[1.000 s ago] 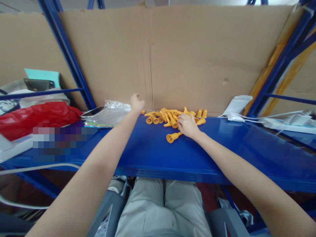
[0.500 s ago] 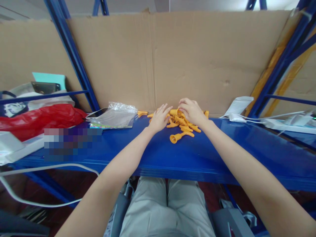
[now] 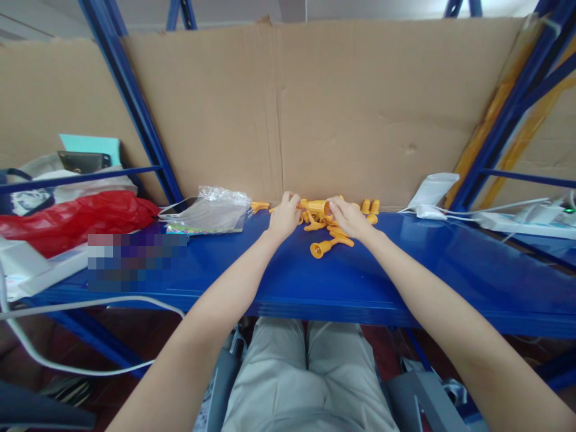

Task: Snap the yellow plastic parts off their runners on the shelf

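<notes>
A yellow-orange plastic piece with a flared, cup-like end (image 3: 315, 206) lies level between my two hands, over a small heap of like pieces. My left hand (image 3: 284, 217) has its fingers closed on the narrow left end. At the flared right end, the fingers of my right hand (image 3: 351, 218) are closed round the rim. In front of the heap lies a loose orange piece (image 3: 318, 249), its round opening facing me and its curved tail to the right. Small orange caps (image 3: 369, 207) stand just right of my right hand.
The blue shelf (image 3: 216, 270) is backed by a cardboard sheet (image 3: 360, 108). A clear plastic bag (image 3: 216, 210) and a red bag (image 3: 81, 216) lie to the left. On the right are a white power strip (image 3: 517, 227) and cables. Blue posts stand at both sides.
Both hands have closed on one flared orange piece, which is now held level between them. My left hand was flatter over the heap before. The orange caps on the right show more now.
</notes>
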The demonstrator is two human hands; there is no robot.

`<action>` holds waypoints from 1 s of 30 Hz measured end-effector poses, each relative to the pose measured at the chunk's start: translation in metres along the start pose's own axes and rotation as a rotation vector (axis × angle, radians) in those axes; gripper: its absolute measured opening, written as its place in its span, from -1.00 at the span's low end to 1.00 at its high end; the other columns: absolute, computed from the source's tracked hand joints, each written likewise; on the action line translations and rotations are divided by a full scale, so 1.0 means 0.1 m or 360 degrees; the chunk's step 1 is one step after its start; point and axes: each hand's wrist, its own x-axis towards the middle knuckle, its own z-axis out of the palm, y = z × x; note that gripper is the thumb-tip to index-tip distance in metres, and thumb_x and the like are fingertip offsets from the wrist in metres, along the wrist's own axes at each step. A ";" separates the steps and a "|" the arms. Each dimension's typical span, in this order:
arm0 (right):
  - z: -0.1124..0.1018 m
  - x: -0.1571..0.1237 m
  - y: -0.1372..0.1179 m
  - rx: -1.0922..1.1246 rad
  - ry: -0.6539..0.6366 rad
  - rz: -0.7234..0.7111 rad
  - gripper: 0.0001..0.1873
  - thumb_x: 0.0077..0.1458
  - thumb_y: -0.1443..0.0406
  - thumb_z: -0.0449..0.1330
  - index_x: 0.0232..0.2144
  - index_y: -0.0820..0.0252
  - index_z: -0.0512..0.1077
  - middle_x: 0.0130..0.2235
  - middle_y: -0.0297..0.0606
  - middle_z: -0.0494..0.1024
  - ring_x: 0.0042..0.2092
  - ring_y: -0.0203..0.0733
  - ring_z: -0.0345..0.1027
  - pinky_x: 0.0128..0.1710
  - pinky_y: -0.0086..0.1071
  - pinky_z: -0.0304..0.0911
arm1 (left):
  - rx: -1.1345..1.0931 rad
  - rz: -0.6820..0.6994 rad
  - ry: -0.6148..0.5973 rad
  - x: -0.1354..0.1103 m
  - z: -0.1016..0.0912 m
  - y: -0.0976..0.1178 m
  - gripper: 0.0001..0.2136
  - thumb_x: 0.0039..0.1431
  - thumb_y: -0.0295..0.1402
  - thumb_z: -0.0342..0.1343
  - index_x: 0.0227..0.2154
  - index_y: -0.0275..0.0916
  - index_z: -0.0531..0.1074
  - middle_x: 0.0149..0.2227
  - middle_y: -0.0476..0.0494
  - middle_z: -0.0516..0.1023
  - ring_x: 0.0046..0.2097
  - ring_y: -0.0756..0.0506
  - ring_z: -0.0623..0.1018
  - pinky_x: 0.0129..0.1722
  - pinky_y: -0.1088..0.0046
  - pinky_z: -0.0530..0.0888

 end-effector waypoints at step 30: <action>0.01 -0.04 -0.02 -0.0090 0.0104 0.0222 -0.51 0.27 -0.07 -0.03 -0.11 0.16 0.42 -0.25 -0.14 0.62 -0.22 0.01 0.51 -0.22 -0.21 0.31 | -0.0203 -0.0016 0.0062 0.03 0.09 -0.10 -0.69 0.23 -0.49 0.06 0.03 -0.21 0.42 0.01 -0.22 0.58 0.05 -0.18 0.56 0.05 0.30 0.46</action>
